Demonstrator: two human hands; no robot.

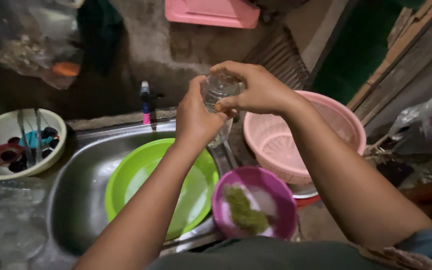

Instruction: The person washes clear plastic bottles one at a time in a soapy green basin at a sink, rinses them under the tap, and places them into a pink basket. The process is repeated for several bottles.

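Gripping glass jar (219, 95) | left hand (196, 117) below | right hand (256, 90) fingers on top

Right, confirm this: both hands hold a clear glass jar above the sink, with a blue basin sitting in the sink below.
Not quite. The head view shows the basin in the sink is green, not blue. The rest stands: the left hand and right hand both hold the clear glass jar above the sink.
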